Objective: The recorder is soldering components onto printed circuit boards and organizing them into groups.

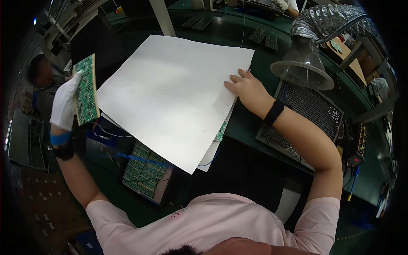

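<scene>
My left hand [66,103], in a white glove with a blue band at the wrist, grips a green circuit board [86,91] by its edge and holds it upright at the left. My bare right hand [248,90], with a black wrist strap, rests fingers spread on the far right edge of a large white sheet [174,93]. Beneath that sheet, the corner of another circuit board [220,131] and a further white sheet [209,156] peek out. What else lies under the sheet is hidden.
A box of circuit boards [144,172] sits below the sheet. To the right are a mesh-topped tray [306,119] and a clear fume hood [302,70] on a silver duct. More boards [264,38] lie at the back of the green bench. Another person [42,80] is at the left.
</scene>
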